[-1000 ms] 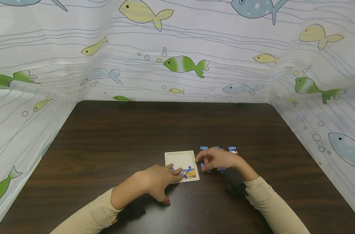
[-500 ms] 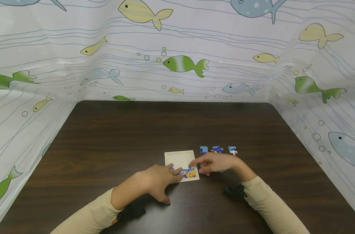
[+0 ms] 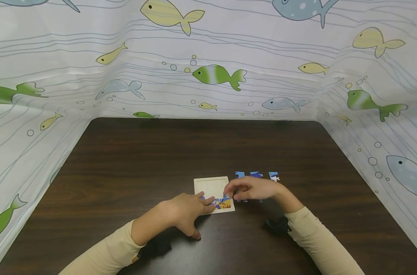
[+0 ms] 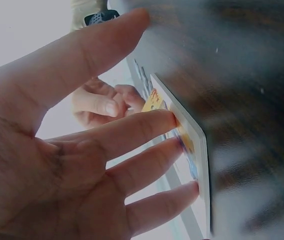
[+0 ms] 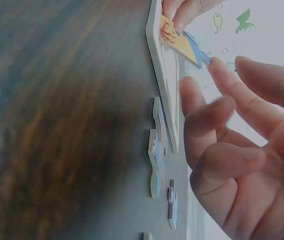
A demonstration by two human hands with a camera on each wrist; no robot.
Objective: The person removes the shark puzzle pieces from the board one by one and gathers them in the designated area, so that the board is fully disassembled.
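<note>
A square light-wood puzzle tray [image 3: 211, 187] lies on the table, with picture pieces along its near side. My left hand [image 3: 185, 212] is spread out, its fingertips pressing on those pieces; the thumb stands off to the side. At the tray's right edge is my right hand [image 3: 251, 189]. In the right wrist view, its index fingertip touches the blue tip of a yellow-and-blue jigsaw piece [image 5: 178, 44], which stands tilted up out of the tray. The other fingers of that hand [image 5: 242, 135] are bent and hold nothing visible.
Loose jigsaw pieces lie right of the tray: a blue one [image 3: 240, 175], a dark blue one [image 3: 255, 174] and one with white [image 3: 273, 176] in the far row. More lie partly hidden under the right hand. The dark wooden table [image 3: 160, 152] meets a fish-print curtain [image 3: 167, 91].
My right hand has moved left from over the loose pieces to the tray's right side, where its index finger now touches the corner piece. The left hand has stayed in place.
</note>
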